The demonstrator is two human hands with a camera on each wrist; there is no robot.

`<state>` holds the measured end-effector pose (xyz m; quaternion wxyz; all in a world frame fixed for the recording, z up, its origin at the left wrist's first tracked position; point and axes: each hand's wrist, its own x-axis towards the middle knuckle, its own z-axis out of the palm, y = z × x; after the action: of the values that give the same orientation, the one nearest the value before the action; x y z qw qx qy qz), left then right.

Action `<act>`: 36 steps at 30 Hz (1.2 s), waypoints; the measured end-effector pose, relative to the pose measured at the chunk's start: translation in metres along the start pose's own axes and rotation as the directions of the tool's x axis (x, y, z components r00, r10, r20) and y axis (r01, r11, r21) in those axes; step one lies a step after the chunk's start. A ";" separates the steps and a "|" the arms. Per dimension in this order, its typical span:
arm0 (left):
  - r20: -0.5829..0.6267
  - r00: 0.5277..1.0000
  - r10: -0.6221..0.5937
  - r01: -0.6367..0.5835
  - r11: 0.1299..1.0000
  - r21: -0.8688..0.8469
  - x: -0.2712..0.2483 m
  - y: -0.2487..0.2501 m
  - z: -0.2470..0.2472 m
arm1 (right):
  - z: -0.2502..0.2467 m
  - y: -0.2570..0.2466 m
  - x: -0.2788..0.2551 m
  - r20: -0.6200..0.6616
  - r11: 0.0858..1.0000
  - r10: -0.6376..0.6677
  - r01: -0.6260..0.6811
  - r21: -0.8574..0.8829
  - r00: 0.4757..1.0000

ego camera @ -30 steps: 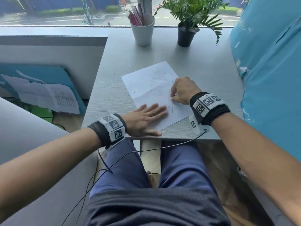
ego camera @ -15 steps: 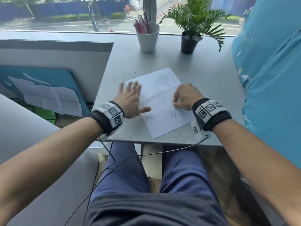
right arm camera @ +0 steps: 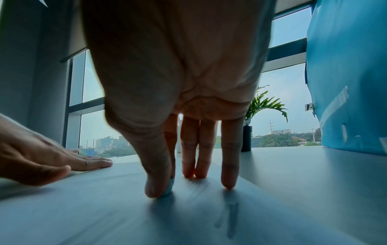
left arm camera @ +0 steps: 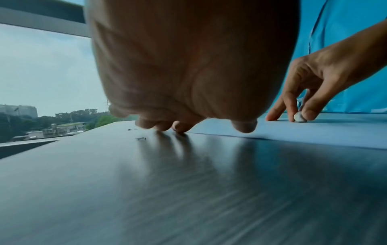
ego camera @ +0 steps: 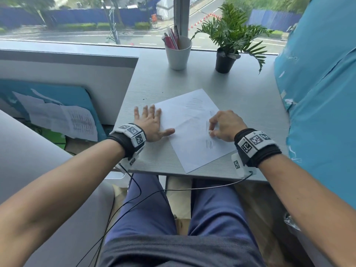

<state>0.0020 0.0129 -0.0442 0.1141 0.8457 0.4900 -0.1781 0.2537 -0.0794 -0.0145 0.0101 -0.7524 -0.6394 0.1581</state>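
Note:
A white sheet of paper (ego camera: 190, 130) with faint pencil marks lies skewed on the grey desk (ego camera: 240, 97). My left hand (ego camera: 152, 124) lies flat with fingers spread at the sheet's left edge, thumb on the paper. My right hand (ego camera: 223, 126) pinches a small white eraser (left arm camera: 300, 117) between thumb and forefinger, its tip down on the paper; the other fingertips (right arm camera: 228, 182) touch the sheet. In the right wrist view the eraser (right arm camera: 169, 190) peeks out beside the thumb.
A white cup of pens (ego camera: 178, 54) and a potted plant (ego camera: 227, 54) stand at the desk's far edge by the window. A blue covered panel (ego camera: 317, 93) borders the right side. Small dark crumbs (left arm camera: 140, 138) lie left of the sheet.
My left hand has moved from the sheet's near left part up to its far left edge. The right hand stays on the paper with the eraser, shifted only slightly.

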 end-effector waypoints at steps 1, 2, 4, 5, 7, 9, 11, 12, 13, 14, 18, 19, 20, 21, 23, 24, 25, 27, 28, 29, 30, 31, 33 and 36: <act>-0.032 0.998 0.053 -0.053 0.999 -0.008 0.000 0.002 0.000 | 0.000 0.000 0.000 0.000 1.000 0.004 -0.004 -0.009 1.000; -0.052 0.988 0.144 -0.146 0.989 -0.024 0.001 0.006 0.000 | 0.001 -0.001 0.000 -0.003 1.000 0.008 -0.008 -0.018 1.000; -0.029 0.955 0.296 -0.298 0.952 -0.067 0.001 0.016 -0.002 | 0.000 -0.003 -0.001 -0.018 0.999 0.007 -0.007 -0.034 1.000; 0.004 0.947 0.322 -0.320 0.943 -0.091 0.002 0.019 -0.002 | 0.000 -0.005 -0.002 -0.023 0.999 0.002 -0.003 -0.045 1.000; 0.058 0.949 0.310 -0.302 0.946 -0.120 0.006 0.022 -0.003 | -0.001 -0.012 -0.001 -0.044 0.998 -0.016 0.013 -0.063 0.999; 0.079 0.954 0.290 -0.280 0.953 -0.115 0.010 0.024 -0.004 | -0.001 -0.019 0.002 -0.087 0.998 -0.059 0.057 -0.024 0.995; 0.095 0.956 0.279 -0.269 0.957 -0.104 0.010 0.026 -0.005 | 0.002 -0.032 0.005 -0.079 0.990 -0.128 0.132 0.052 0.989; 0.102 0.956 0.275 -0.265 0.959 -0.100 0.010 0.027 -0.005 | 0.003 -0.038 0.006 -0.059 0.983 -0.160 0.164 0.087 0.985; 0.108 0.956 0.272 -0.262 0.960 -0.096 0.009 0.028 -0.005 | 0.005 -0.044 0.009 -0.040 0.976 -0.180 0.183 0.114 0.983; 0.114 0.956 0.270 -0.261 0.961 -0.094 0.009 0.028 -0.005 | 0.005 -0.047 0.012 -0.026 0.973 -0.187 0.189 0.132 0.982; 0.126 0.956 0.266 -0.255 0.962 -0.098 0.010 0.027 -0.006 | 0.007 -0.054 0.027 -0.070 0.970 -0.138 0.149 0.192 0.988; 0.127 0.956 0.266 -0.254 0.962 -0.099 0.010 0.027 -0.007 | 0.008 -0.056 0.027 -0.085 0.970 -0.137 0.151 0.191 0.987; 0.129 0.955 0.266 -0.254 0.962 -0.097 0.010 0.027 -0.007 | 0.009 -0.059 0.025 -0.085 0.970 -0.150 0.163 0.179 0.985; 0.133 0.955 0.266 -0.254 0.962 -0.096 0.010 0.028 -0.007 | 0.011 -0.062 0.021 -0.065 0.967 -0.182 0.191 0.169 0.981; 0.136 0.954 0.267 -0.256 0.962 -0.097 0.010 0.028 -0.007 | 0.012 -0.068 0.011 0.023 0.947 -0.277 0.269 0.176 0.960; 0.134 0.954 0.268 -0.257 0.962 -0.098 0.010 0.028 -0.007 | 0.011 -0.069 0.008 0.068 0.938 -0.309 0.293 0.183 0.949; 0.131 0.954 0.268 -0.257 0.961 -0.100 0.010 0.028 -0.007 | 0.008 -0.067 0.010 0.083 0.936 -0.316 0.296 0.191 0.945; 0.117 0.957 0.264 -0.252 0.962 -0.106 0.010 0.029 -0.007 | 0.004 -0.056 0.022 0.017 0.946 -0.258 0.249 0.209 0.966; 0.109 0.960 0.259 -0.247 0.963 -0.112 0.010 0.030 -0.007 | 0.002 -0.051 0.028 -0.033 0.953 -0.213 0.216 0.212 0.976; 0.103 0.962 0.253 -0.240 0.963 -0.118 0.010 0.030 -0.006 | 0.001 -0.047 0.031 -0.079 0.961 -0.174 0.187 0.203 0.981; 0.096 0.965 0.246 -0.234 0.965 -0.122 0.011 0.031 -0.005 | 0.002 -0.043 0.032 -0.112 0.967 -0.145 0.165 0.193 0.983; 0.085 0.967 0.238 -0.227 0.966 -0.126 0.011 0.031 -0.005 | 0.003 -0.039 0.033 -0.128 0.971 -0.121 0.144 0.191 0.984; 0.060 0.973 0.223 -0.214 0.968 -0.129 0.010 0.033 -0.003 | 0.005 -0.031 0.031 -0.119 0.975 -0.054 0.078 0.208 0.991; 0.022 0.975 0.219 -0.217 0.973 -0.085 0.006 0.041 -0.002 | 0.006 -0.021 0.027 -0.109 0.976 0.007 0.017 0.219 0.994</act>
<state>0.0401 -0.0020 -0.0437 0.1751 0.8861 0.3993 -0.1575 0.2359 -0.0505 -0.0214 0.1284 -0.7525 -0.6185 0.1864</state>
